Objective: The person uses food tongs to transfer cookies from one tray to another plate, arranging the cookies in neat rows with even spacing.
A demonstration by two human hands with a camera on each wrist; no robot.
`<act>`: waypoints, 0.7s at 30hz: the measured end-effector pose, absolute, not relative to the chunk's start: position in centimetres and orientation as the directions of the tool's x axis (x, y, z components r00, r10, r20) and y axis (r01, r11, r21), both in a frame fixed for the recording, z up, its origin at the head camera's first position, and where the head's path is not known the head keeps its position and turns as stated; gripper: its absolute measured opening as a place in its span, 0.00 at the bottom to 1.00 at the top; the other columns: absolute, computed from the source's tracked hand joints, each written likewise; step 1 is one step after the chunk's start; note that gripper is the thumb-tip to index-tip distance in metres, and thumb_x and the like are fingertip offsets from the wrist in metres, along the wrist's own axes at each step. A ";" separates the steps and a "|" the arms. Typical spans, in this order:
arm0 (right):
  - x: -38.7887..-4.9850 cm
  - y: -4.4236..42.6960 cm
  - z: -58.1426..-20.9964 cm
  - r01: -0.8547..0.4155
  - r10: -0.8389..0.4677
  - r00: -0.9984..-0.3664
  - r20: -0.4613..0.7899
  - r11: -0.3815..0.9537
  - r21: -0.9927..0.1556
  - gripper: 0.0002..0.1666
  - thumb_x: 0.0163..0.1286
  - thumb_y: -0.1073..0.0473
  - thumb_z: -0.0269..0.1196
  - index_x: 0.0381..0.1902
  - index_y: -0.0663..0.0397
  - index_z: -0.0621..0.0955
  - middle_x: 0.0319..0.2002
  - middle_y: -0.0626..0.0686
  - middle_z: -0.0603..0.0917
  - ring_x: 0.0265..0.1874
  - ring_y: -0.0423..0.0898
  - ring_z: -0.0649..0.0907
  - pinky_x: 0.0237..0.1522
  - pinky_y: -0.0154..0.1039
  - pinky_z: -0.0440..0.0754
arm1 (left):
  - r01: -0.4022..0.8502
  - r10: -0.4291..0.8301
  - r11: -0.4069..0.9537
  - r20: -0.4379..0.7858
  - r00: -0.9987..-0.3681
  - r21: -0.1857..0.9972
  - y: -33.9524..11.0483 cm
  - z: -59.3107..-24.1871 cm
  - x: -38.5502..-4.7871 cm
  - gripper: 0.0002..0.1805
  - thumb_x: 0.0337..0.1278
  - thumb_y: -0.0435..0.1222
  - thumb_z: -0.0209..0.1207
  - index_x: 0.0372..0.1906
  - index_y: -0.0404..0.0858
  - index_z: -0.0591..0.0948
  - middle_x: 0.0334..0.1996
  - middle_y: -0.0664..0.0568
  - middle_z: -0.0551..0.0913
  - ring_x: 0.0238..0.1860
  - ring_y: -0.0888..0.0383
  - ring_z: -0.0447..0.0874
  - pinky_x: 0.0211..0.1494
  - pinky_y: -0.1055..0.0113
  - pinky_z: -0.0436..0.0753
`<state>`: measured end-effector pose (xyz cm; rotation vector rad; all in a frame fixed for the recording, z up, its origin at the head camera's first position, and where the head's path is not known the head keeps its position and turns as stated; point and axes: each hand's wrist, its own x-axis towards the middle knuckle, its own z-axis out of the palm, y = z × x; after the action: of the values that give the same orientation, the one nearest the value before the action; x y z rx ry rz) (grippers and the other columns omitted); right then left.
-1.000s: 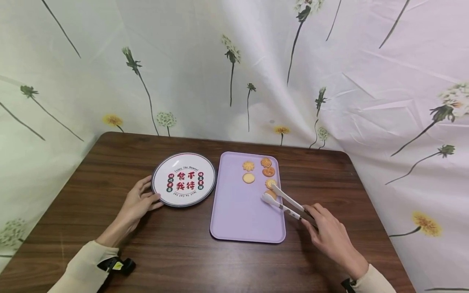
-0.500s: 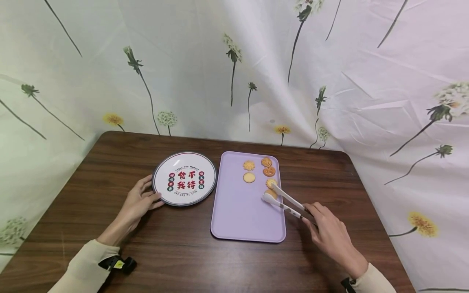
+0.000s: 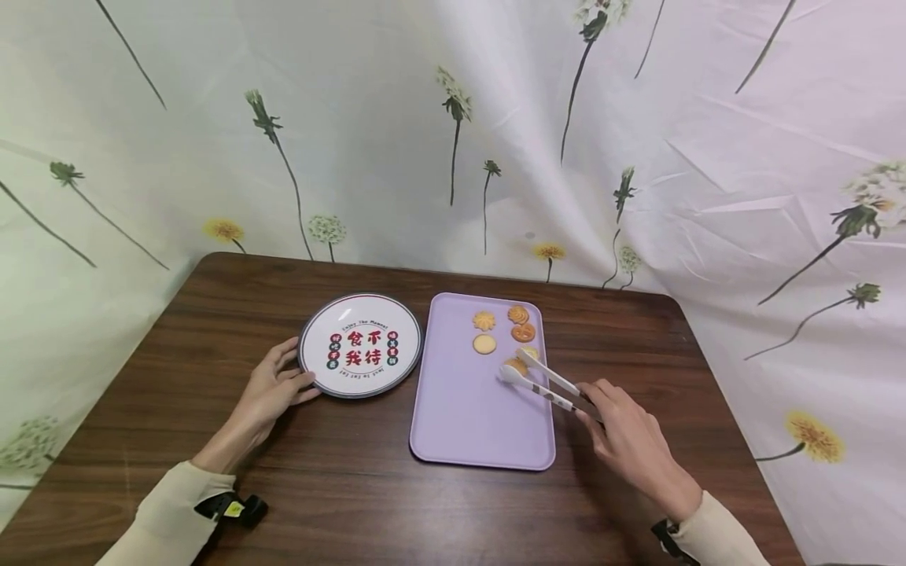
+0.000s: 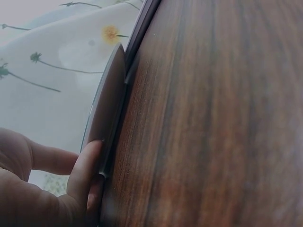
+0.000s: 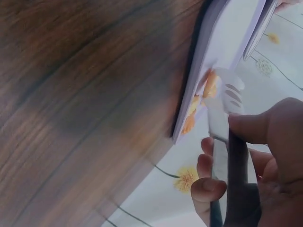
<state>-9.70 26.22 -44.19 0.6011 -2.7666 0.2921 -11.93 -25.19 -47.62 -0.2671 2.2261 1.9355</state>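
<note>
My left hand [image 3: 272, 389] pinches the near-left rim of a white round plate [image 3: 399, 376] with red and green lettering, its thumb over the edge. In the left wrist view, the plate [image 4: 105, 106] shows edge-on, touching the fingers. My right hand [image 3: 628, 432] holds white-tipped food tongs [image 3: 557, 400], their handles between thumb and fingers in the right wrist view. The tongs' tips stand either side of a round cookie [image 3: 517, 365] on the lilac tray [image 3: 460, 428], partly hiding it. A pale-centred cookie [image 3: 530, 354] lies just behind it, partly covered by the upper arm.
Several other cookies lie on the tray's far part: a flower-shaped one [image 3: 484, 320], a plain round one [image 3: 484, 343], a swirled one [image 3: 518, 314] and a pretzel-like one [image 3: 523, 332]. Plate and tray stand side by side on the brown wooden table [image 3: 340, 479]. Behind hangs a floral cloth [image 3: 382, 141].
The tongs have moved slightly left and away from me, drawing closer together around the round cookie, which has shifted a little the same way. My left hand stays on the plate.
</note>
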 end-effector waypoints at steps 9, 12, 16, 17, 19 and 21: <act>-9.8 25.6 -44.5 -0.404 -0.357 -0.900 0.251 0.899 -0.169 0.20 0.69 0.55 0.71 0.57 0.52 0.84 0.41 0.47 0.84 0.37 0.44 0.82 0.24 0.41 0.80 | -0.257 -0.014 0.127 -0.258 -0.966 0.958 -25.1 -47.7 -11.7 0.43 0.79 0.27 0.48 0.85 0.37 0.37 0.83 0.30 0.43 0.73 0.38 0.65 0.56 0.73 0.91; -9.9 25.5 -44.6 -0.407 -0.360 -0.898 0.255 0.898 -0.167 0.20 0.70 0.55 0.71 0.58 0.53 0.84 0.42 0.48 0.84 0.38 0.45 0.83 0.24 0.42 0.81 | -0.261 -0.017 0.124 -0.261 -0.965 0.958 -25.0 -47.5 -11.7 0.43 0.79 0.27 0.48 0.85 0.37 0.37 0.83 0.31 0.44 0.74 0.38 0.65 0.57 0.72 0.91; -10.0 25.3 -44.7 -0.428 -0.378 -0.885 0.273 0.891 -0.151 0.20 0.70 0.56 0.70 0.58 0.53 0.84 0.42 0.49 0.84 0.39 0.47 0.84 0.22 0.44 0.82 | -0.260 -0.021 0.125 -0.259 -0.966 0.958 -25.1 -47.5 -11.8 0.43 0.79 0.27 0.48 0.85 0.38 0.37 0.83 0.31 0.43 0.74 0.38 0.64 0.56 0.73 0.91; -10.1 25.2 -44.8 -0.433 -0.382 -0.881 0.279 0.889 -0.147 0.19 0.71 0.56 0.70 0.58 0.53 0.84 0.42 0.49 0.85 0.39 0.48 0.84 0.22 0.45 0.82 | -0.259 -0.020 0.123 -0.258 -0.966 0.958 -25.1 -47.5 -11.8 0.43 0.79 0.27 0.48 0.85 0.37 0.37 0.83 0.30 0.43 0.74 0.37 0.64 0.55 0.73 0.92; -10.1 25.1 -44.8 -0.441 -0.389 -0.874 0.290 0.887 -0.139 0.19 0.71 0.57 0.69 0.57 0.53 0.84 0.43 0.49 0.85 0.39 0.48 0.84 0.21 0.45 0.82 | -0.260 -0.021 0.124 -0.259 -0.966 0.958 -25.2 -47.6 -11.9 0.43 0.79 0.27 0.48 0.85 0.37 0.37 0.83 0.30 0.43 0.74 0.37 0.64 0.55 0.74 0.92; -10.2 25.0 -44.9 -0.444 -0.391 -0.870 0.299 0.886 -0.133 0.18 0.71 0.57 0.69 0.57 0.53 0.84 0.43 0.49 0.85 0.38 0.49 0.85 0.20 0.46 0.82 | -0.263 -0.024 0.123 -0.262 -0.965 0.957 -25.2 -47.7 -11.9 0.43 0.79 0.27 0.48 0.85 0.37 0.37 0.83 0.30 0.43 0.74 0.38 0.64 0.55 0.74 0.92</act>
<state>-10.16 25.02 -44.88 0.6292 -2.7898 0.2873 -11.88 -25.21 -47.66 -0.2863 2.2099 1.9464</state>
